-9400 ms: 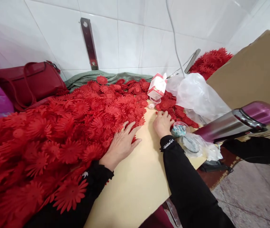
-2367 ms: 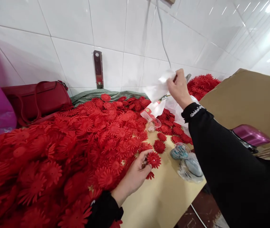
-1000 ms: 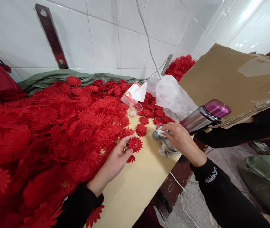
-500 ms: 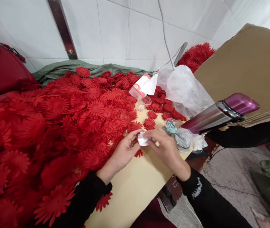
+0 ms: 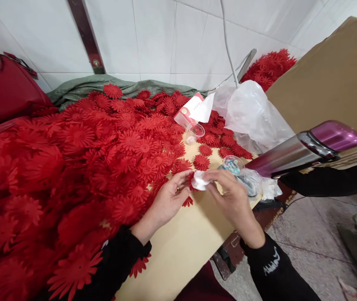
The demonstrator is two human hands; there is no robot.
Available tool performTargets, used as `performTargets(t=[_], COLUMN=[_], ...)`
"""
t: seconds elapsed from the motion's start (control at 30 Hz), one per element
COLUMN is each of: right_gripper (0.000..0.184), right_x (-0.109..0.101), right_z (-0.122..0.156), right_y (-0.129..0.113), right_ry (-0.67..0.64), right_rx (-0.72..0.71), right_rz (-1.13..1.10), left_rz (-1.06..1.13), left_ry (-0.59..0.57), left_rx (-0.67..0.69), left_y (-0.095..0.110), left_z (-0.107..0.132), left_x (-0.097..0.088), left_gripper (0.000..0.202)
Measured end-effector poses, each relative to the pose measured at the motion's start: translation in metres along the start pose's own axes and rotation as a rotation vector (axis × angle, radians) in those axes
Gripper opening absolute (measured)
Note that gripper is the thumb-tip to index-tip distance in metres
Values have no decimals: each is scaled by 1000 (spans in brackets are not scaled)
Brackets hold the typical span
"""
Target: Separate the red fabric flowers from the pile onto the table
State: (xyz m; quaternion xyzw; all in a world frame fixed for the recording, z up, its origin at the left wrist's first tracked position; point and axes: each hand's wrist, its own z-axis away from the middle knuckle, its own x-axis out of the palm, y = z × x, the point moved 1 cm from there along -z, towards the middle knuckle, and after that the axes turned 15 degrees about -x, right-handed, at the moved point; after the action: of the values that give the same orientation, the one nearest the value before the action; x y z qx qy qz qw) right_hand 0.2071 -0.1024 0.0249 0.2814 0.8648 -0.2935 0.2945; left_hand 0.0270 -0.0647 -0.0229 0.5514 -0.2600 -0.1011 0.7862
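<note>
My left hand (image 5: 167, 200) pinches a red paper flower (image 5: 191, 180) over the tan board (image 5: 178, 246), with a ring on one finger. My right hand (image 5: 233, 196) presses a small white wad (image 5: 200, 180) onto that flower, fingers closed on it. Both hands meet at the board's middle. A large heap of red flowers (image 5: 81, 159) lies to the left, touching my left wrist. Just beyond my right hand sits a small clear cup with pale blue bits (image 5: 231, 164).
A steel flask with a purple cap (image 5: 304, 148) juts in from the right, held under a black sleeve (image 5: 329, 179). A cardboard sheet (image 5: 329, 79), a clear plastic bag (image 5: 250, 113), a red-white carton (image 5: 189, 110), an empty clear cup (image 5: 194, 133) and a red handbag (image 5: 6, 88) ring the board.
My right hand left the bag at the wall, reached the small cup, then came to my left hand with a white wad. The wad now rests on the flower.
</note>
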Motion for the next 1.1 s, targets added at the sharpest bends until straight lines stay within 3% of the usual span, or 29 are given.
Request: performTargets(t=[0.17,0.3,0.43,0.6,0.67,0.8,0.93,1.03,1.1], right_gripper=[12,11,13,13,16,14,14,16,17], right_x=[-29,-42,-58,-75,-76,-65,-58,-64,-72], right_z=[-6,-8,-5,1,2,0,-5,-9,-12], right_y=[-7,-5,13,34,39,50,62,65,61], right_ry=[287,416,506,324,243,-2,-181,-190,-113], right_rx=[182,318,338,282,268,219,170,163,168], right_rz=[-74,-154,117,379,376,330,354,352,352], left_rz=[-10,-81,-245,-775,-989,-1334,-1466,-1460,-1438], left_ry=[8,58,152,242,248,264,251,229,225], left_rx=[-42,19,130,487,544,452,370,352,342], left_y=[-2,-6,-7,8,15,21,20,24,27], left_z=[0,2,8,5,-2,-18,-22,-15,-9], left_x=[-1,1,5,16,24,39,41,34,27], left_gripper=[46,42,37,36,35,37,38,33,30])
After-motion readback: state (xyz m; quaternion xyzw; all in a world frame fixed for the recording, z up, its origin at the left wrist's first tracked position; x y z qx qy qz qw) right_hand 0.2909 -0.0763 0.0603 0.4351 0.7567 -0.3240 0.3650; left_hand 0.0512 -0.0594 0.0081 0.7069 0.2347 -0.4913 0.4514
